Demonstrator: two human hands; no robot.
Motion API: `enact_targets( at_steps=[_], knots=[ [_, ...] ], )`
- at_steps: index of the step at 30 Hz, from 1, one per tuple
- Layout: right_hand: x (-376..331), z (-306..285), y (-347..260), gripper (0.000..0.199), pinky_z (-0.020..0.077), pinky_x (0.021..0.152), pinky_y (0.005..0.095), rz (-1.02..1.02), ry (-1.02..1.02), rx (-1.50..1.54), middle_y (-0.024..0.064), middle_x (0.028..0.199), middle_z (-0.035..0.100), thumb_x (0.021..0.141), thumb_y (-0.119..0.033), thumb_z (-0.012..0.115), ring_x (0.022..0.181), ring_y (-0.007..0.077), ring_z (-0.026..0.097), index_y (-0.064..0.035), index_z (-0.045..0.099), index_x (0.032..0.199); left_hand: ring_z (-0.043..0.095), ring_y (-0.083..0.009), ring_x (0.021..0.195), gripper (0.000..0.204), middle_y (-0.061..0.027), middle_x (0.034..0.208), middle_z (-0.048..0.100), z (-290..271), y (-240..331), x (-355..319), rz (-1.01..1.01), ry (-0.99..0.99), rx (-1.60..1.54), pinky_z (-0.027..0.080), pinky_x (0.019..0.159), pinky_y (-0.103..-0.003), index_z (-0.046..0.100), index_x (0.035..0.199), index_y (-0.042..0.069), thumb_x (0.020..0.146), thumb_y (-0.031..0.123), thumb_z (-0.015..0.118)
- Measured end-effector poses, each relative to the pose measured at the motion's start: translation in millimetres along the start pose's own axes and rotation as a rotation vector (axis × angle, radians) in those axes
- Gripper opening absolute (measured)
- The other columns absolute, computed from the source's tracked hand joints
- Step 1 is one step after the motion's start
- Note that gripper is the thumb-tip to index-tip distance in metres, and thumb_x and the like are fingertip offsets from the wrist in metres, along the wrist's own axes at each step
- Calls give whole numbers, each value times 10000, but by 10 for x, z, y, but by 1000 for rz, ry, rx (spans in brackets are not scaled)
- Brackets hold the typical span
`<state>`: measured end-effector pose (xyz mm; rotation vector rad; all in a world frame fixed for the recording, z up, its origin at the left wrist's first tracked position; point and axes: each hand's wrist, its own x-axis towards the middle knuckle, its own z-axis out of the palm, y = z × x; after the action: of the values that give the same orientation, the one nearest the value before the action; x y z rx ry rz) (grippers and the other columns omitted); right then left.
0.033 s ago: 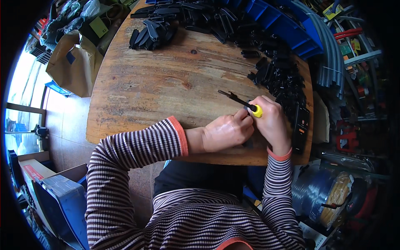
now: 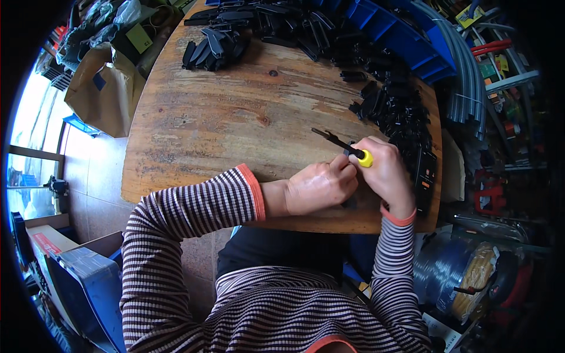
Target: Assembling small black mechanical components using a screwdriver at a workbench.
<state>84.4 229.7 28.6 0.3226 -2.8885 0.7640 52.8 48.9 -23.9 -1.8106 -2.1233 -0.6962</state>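
Note:
My right hand is closed round a yellow-handled tool. Its dark, thin shaft points up and left over the table, ending in a notched tip; the exact kind of tool is unclear. My left hand is closed with bent fingers, right beside my right hand near the table's front edge. A dark bit shows beneath its fingers, but what they grip is mostly hidden. Beyond my hands lie heaps of black plastic parts, and a smaller pile of flat black pieces sits at the far left.
The worn wooden table has a blue bin along its far right edge. A black phone-like device lies right of my right hand. A brown paper bag stands left of the table, and a blue box is at lower left.
My right hand and the yellow-handled tool have shifted slightly to the right. My left hand stays almost in place.

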Motion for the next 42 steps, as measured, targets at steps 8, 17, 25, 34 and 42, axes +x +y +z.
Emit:
enact_targets(
  at_steps=[8, 17, 25, 34, 42],
  knots=[
    [312, 220, -108, 78, 462, 579, 231, 63, 505, 708, 29, 760, 650, 849, -101, 686, 658, 79, 589, -42, 637, 862, 535, -221, 951, 282, -74, 962, 539, -41, -9, 31, -19, -99, -35, 538, 654, -273, 605, 962, 33, 709, 156, 593],
    [337, -240, 246, 127, 470, 607, 250, 273, 601, 503, 59, 784, 649, 830, -120, 702, 643, 97, 565, -24, 649, 894, 519, -218, 1059, 234, -55, 1048, 589, 58, -278, 204, 173, -91, 102, 460, 825, -345, 618, 998, 108, 773, 152, 573],
    [515, 123, 419, 196, 487, 669, 366, 83, 191, -84, 145, 836, 608, 750, -116, 744, 741, 293, 611, 0, 643, 873, 594, -304, 825, 268, -119, 945, 568, -347, -993, 65, -373, 99, -83, 507, 721, -373, 567, 955, 58, 707, 19, 657],
    [47, 141, 209, 116, 488, 632, 381, 16, 220, -25, 136, 784, 573, 738, -20, 699, 712, 317, 602, -15, 608, 810, 585, -321, 911, 215, -115, 913, 594, 128, -1474, 909, -347, 242, 89, 498, 766, -404, 637, 952, 48, 737, 41, 639],
    [-72, 3, 239, 143, 481, 609, 301, 114, 321, 75, 127, 773, 629, 801, -52, 705, 718, 252, 656, -3, 596, 879, 573, -326, 920, 210, -109, 950, 614, -76, -1288, 472, -430, 106, 132, 488, 798, -410, 633, 941, 46, 732, 53, 635]
  ],
)
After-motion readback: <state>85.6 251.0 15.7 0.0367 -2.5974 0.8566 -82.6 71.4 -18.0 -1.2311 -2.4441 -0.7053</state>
